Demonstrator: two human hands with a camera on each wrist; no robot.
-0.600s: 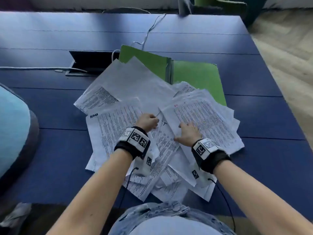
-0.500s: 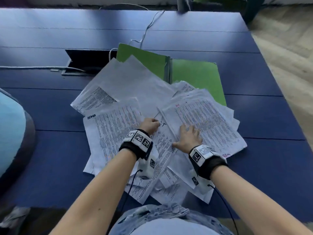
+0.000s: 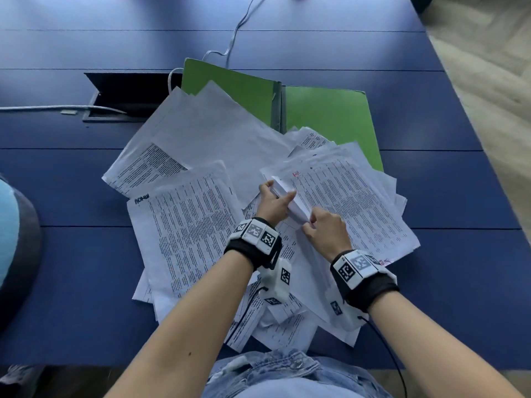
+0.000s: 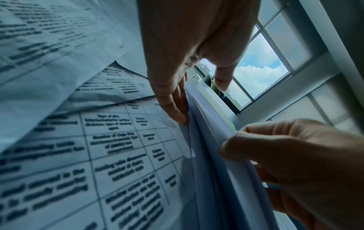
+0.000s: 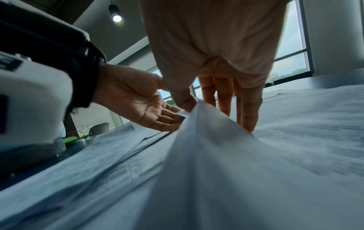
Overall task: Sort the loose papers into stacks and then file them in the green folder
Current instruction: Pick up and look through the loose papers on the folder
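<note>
Loose printed papers (image 3: 189,225) lie scattered over the blue table (image 3: 71,297). The green folder (image 3: 330,119) lies open behind them, its near part covered by sheets. A sheaf of printed sheets (image 3: 350,202) on the right has its left edge lifted. My left hand (image 3: 277,191) holds that edge near its far end, fingers under it and thumb over it. My right hand (image 3: 309,222) pinches the same edge closer to me. The left wrist view shows the left hand (image 4: 202,102) along the sheaf's edge (image 4: 212,140). In the right wrist view, the right hand (image 5: 214,112) pinches the raised paper (image 5: 206,140).
An open cable hatch (image 3: 126,93) sits in the table at the back left, with a white cable (image 3: 238,27) running away from it. A teal-cushioned seat (image 3: 11,231) stands at the left. The table's right edge drops to a wooden floor (image 3: 488,67).
Both hands lay on top of the pile before. Now they have moved together to the right sheaf's left edge and lifted it off the pile.
</note>
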